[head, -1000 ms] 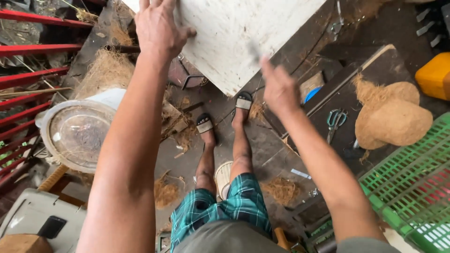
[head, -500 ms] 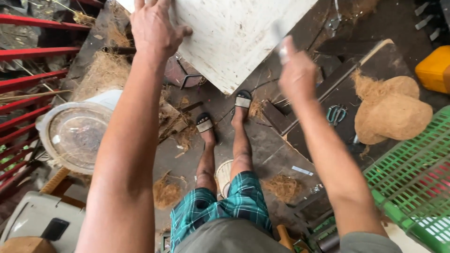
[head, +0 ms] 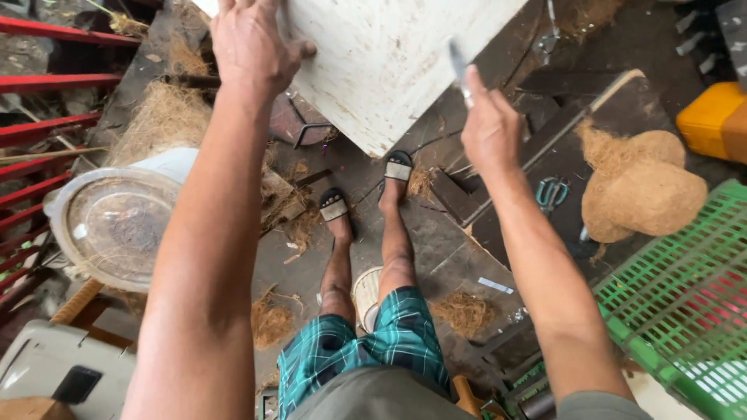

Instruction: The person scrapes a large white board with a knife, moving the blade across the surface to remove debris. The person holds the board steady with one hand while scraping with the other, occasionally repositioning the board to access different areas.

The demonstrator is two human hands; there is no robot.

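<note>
Gripping the white board (head: 389, 62) near its top edge, the left hand (head: 253, 50) is clamped over it with the thumb hooked round the face. The board is held tilted in the air above the sandalled feet (head: 366, 198), its lower corner pointing down toward them. To the board's right, the right hand (head: 490, 128) is closed round a thin blade-like tool (head: 459, 70) whose tip lies against the board's face — what kind of tool cannot be told.

The board is judged stiff and flat, fairly light for one hand, with a dusty face that may slip; a hold at an edge, thumb wrapped, looks soundest. Its corner is sharp and hangs over bare toes.

Room is tight — left of the board stand red rails (head: 54, 78) and a clear domed lid (head: 113, 225); right of it lie coir mounds (head: 642, 187), scissors (head: 551, 192) and a green crate (head: 685, 295). Below the board, the floor is strewn with fibre.
</note>
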